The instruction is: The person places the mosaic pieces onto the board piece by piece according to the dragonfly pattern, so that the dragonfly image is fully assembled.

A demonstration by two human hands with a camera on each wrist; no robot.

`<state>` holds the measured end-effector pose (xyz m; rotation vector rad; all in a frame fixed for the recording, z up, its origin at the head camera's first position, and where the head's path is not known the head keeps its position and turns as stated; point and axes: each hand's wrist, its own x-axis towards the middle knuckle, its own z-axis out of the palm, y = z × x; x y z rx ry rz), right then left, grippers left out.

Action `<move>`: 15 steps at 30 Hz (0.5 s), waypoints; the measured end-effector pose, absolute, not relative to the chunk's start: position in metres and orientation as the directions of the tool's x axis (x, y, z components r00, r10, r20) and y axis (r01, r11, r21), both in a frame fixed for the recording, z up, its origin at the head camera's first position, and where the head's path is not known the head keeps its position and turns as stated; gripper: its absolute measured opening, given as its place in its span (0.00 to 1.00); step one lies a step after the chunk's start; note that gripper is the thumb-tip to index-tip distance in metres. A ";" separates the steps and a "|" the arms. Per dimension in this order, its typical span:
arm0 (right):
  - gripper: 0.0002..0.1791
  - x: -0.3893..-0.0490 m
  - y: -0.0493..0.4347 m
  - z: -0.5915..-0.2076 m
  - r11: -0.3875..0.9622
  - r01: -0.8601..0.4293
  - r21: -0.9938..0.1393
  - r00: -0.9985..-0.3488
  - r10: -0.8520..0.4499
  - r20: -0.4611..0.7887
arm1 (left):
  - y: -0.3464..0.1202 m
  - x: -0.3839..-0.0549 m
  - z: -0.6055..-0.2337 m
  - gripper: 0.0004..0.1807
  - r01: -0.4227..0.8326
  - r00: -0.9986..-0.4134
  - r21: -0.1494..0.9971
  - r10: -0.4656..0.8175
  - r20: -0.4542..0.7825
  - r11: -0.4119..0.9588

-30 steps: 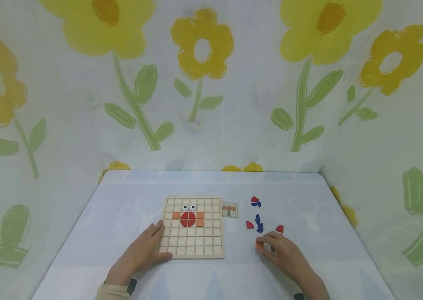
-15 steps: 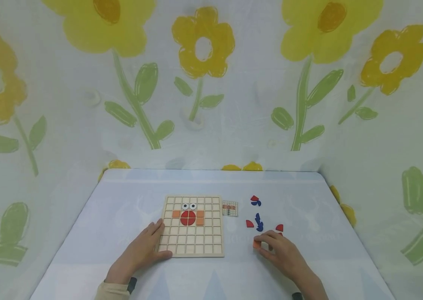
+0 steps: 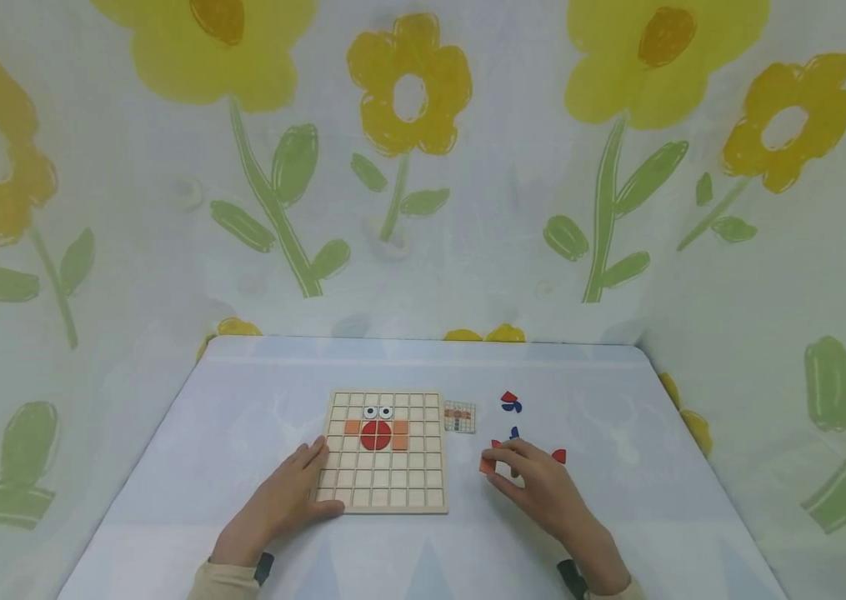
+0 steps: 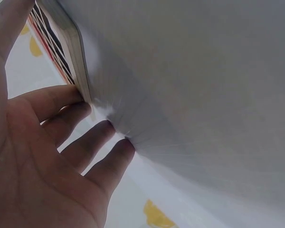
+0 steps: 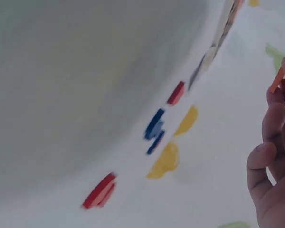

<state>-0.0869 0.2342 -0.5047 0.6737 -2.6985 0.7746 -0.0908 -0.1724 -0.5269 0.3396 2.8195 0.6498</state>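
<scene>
My right hand (image 3: pixel 538 487) pinches an orange square tile (image 3: pixel 488 465) between thumb and fingertips, to the right of the wooden grid board (image 3: pixel 426 479). In the right wrist view the tile (image 5: pixel 277 80) shows edge-on at the fingertips. My left hand (image 3: pixel 283 496) rests against the board's left edge, thumb by the near-left corner; the left wrist view has its fingers (image 4: pixel 61 102) touching the board's side (image 4: pixel 76 52). On the board lie two eye tiles (image 3: pixel 378 412), a red circle (image 3: pixel 376 435) made of quarter pieces, and orange squares (image 3: pixel 400 435) on both sides of it.
A small pattern card (image 3: pixel 460 417) lies beside the board's right edge. Red and blue pieces (image 3: pixel 511 403) sit farther back, a red quarter piece (image 3: pixel 559 456) lies right of my hand, and other pieces are partly hidden behind it. A flower-printed curtain (image 3: pixel 468 208) surrounds the table.
My right hand has lifted the orange tile and carried it left and away from me, closer to the board, now covering some loose pieces. The left hand stays on the board.
</scene>
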 end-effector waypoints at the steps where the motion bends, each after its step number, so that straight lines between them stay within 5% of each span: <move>1: 0.21 -0.090 0.230 -0.503 0.739 -0.519 -0.429 -0.847 -0.377 0.376 | -0.173 -0.091 -0.526 0.59 0.170 -0.947 0.450 0.272 -0.171 0.877; 15: 0.24 -0.121 0.182 -0.497 0.639 -0.690 -0.339 -0.704 -0.487 0.517 | -0.173 -0.090 -0.528 0.58 0.172 -0.949 0.450 0.270 -0.164 0.876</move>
